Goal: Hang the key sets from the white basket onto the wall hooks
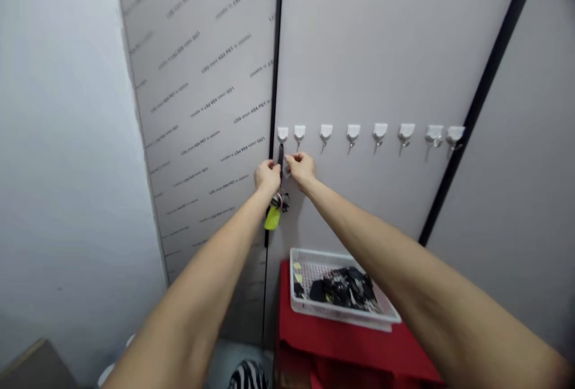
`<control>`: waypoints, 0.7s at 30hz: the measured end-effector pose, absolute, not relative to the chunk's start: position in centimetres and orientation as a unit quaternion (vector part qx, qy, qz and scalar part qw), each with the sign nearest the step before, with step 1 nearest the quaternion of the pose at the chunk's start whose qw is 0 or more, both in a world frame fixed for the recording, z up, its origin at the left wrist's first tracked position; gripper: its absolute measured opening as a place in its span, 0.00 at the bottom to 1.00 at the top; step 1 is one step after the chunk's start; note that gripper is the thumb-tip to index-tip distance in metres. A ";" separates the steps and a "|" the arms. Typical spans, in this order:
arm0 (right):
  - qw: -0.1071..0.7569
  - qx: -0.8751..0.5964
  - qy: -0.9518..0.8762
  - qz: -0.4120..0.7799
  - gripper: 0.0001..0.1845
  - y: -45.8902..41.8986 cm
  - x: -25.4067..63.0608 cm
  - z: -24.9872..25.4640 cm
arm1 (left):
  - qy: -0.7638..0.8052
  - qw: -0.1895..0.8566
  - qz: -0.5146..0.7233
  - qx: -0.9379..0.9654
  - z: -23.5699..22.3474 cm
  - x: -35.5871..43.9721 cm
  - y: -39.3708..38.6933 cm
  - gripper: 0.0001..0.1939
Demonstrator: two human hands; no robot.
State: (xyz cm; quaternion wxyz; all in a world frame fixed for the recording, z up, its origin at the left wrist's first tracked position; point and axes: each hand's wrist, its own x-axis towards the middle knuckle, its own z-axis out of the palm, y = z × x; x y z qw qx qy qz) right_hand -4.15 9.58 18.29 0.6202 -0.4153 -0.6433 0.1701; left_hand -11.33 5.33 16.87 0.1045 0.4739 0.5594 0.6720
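A black strap (281, 154) hangs from the leftmost white hook (283, 133) on the grey panel. From its lower end dangle a bunch of keys (279, 200) and a yellow-green tag (272, 218). My left hand (268, 176) is closed, with its fingertips pinching the strap from the left side. Just right of the strap, my right hand (302, 167) has its thumb and fingers pinched together below the second hook (299, 132). Something small and pale shows at its fingertips, too small to name.
A row of several more white hooks (353, 132) runs to the right. Below, a white plastic basket (344, 316) of dark, key-like items stands on a red surface (323, 341). A printed panel (197, 108) and a pale wall (67, 137) are at left; a brown box (38, 368) is at lower left.
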 end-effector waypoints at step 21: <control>0.065 -0.547 -0.833 0.057 0.17 2.6 10.6 -0.5 | 0.668 0.084 0.129 0.728 -1.3 -1.4 -0.5 0.14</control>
